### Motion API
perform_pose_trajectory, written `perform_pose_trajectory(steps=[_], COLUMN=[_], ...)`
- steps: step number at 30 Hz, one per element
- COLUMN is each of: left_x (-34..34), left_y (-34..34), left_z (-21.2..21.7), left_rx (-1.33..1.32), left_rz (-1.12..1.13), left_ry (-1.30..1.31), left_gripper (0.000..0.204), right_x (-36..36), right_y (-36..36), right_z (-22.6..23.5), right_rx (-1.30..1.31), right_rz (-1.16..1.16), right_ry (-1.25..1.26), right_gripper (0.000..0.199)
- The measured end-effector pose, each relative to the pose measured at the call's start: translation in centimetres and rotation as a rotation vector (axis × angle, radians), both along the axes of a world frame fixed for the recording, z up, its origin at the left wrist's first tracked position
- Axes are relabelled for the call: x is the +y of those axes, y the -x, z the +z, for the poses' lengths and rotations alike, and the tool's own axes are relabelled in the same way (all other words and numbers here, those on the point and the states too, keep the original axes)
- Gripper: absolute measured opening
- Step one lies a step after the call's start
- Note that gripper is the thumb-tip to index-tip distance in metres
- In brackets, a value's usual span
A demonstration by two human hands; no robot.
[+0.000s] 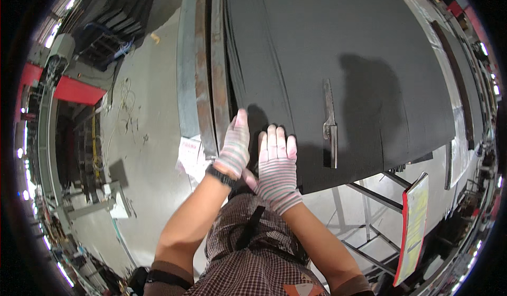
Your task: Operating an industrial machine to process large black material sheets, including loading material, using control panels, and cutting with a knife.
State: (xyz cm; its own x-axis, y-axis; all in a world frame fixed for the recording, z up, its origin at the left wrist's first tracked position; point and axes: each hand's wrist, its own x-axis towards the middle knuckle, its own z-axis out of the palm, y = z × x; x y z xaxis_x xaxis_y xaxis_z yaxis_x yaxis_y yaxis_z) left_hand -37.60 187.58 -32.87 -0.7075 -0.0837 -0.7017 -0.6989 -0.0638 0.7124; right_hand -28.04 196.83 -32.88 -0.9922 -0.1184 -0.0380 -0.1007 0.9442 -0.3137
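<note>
Both my hands wear striped knit gloves and rest on the near left corner of a big black sheet [327, 48] that lies on top of a stack of similar dark sheets. My left hand [234, 145] lies at the stack's left edge, fingers pointing away from me along it. My right hand [276, 164] presses flat on the sheet, fingers together, close beside the left hand. Neither hand holds a tool. A long metal hand tool [330, 124] lies on the sheet to the right of my right hand.
Rusty steel bars [203, 64] run along the stack's left side, with a white paper tag [191, 156] at their near end. A metal frame [369, 206] stands under the stack. A red-edged yellow board [414, 225] leans at lower right. Concrete floor [142, 153] lies to the left.
</note>
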Motion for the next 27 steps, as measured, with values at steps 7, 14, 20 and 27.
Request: perform_pose_trajectory(steps=[7,14,20,27], left_x=[1.0,1.7,2.4,3.0], left_y=[7.2,12.8,8.7,8.3], left_z=[-1.8,-5.8,-6.0,-4.7], left_rx=[0.120,0.103,0.441,0.485], left_rz=[0.062,-0.066,0.112,0.047], left_ry=[0.156,0.356,0.398,0.475], left_gripper=[0.064,0.051,0.046,0.046], right_x=[0.2,-0.2,-0.8,-0.9], right_y=[0.1,0.0,0.3,0.4], right_z=[-0.4,-0.3,-0.4,-0.7], right_rx=[0.114,0.016,0.012,0.019], right_rz=[0.004,0.014,0.026,0.021], right_ry=[0.031,-0.025,-0.074,-0.130], right_gripper=[0.096,0.096,0.092,0.091])
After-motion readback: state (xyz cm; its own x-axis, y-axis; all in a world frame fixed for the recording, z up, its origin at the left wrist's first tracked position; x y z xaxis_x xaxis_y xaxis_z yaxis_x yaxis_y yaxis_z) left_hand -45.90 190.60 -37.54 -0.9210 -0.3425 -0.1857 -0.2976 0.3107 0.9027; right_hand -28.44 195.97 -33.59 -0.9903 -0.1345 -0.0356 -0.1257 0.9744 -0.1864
